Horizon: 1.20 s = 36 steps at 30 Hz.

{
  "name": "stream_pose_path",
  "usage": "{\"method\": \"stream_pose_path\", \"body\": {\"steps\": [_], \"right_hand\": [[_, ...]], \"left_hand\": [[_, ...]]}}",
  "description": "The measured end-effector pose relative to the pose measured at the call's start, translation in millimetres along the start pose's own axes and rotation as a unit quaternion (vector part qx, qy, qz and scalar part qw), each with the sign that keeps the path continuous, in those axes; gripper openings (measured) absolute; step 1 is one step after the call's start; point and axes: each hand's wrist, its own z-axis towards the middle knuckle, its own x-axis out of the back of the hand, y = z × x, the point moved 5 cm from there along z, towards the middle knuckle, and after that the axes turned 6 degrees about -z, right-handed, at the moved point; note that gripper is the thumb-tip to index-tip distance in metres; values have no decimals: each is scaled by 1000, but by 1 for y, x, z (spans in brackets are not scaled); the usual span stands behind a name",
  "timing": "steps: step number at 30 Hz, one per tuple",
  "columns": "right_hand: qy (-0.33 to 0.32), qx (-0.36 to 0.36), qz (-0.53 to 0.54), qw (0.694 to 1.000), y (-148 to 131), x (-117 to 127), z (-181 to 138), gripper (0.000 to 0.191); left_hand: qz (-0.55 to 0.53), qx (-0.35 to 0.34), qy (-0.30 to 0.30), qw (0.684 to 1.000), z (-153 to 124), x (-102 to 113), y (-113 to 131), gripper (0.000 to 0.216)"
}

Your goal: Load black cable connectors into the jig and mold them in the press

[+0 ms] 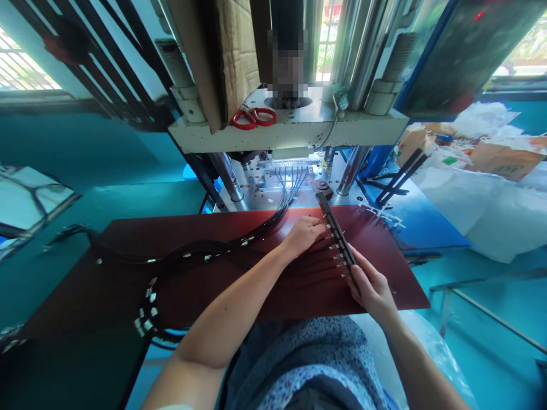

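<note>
My right hand (pixel 372 283) is closed round the near end of a long dark bar (pixel 341 242), which slants up and away over the brown board. Several small metal-tipped cable ends (pixel 337 256) stick out along the bar's left side, their thin black leads running left. Close to the bar's far end, my left hand (pixel 304 234) pinches with thumb and finger at one of these cable ends. Its fingertips hide part of what they hold. A bundle of black cables (pixel 192 247) with white tags stretches over the board to the left.
Behind the brown board (pixel 273 296) stands a press (pixel 290 134) with steel columns; several cables lead into a clear fixture (pixel 293 166) on its bed. Red-handled scissors (pixel 254 118) and cardboard (pixel 237 57) rest above. Dark strips (pixel 401 176) and plastic bags (pixel 487 199) are at right.
</note>
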Motion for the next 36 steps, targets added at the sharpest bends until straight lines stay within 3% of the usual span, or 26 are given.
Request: {"method": "stream_pose_path", "body": {"steps": [3,6,10,14,16,19,21,29,33,36], "right_hand": [[-19,-3,-37,999,-1,-2,2,54],[-7,-25,-12,1000,-2,-1,1,50],[-4,-35,44,998,-2,1,-1,52],[-12,-16,64,998,-2,4,0,53],[-13,-15,65,998,-1,5,0,53],[-23,-14,54,998,0,5,0,52],[-35,-18,50,998,2,5,0,52],[-75,-27,48,996,6,8,5,57],[-52,-58,31,996,4,7,2,55],[-30,-89,-9,996,2,5,2,56]], "left_hand": [[61,-42,-1,997,0,6,-4,28],[28,-60,-6,998,-2,11,-5,30],[-148,-66,73,984,-4,25,0,29],[-334,-16,41,941,-5,25,0,35],[-300,-1,46,953,-6,25,0,33],[-152,4,37,988,-8,21,2,29],[-94,9,23,995,-9,17,2,28],[-128,42,13,991,-11,14,5,20],[-133,44,12,990,-10,14,6,16],[-70,42,22,996,-10,19,0,18]]}}
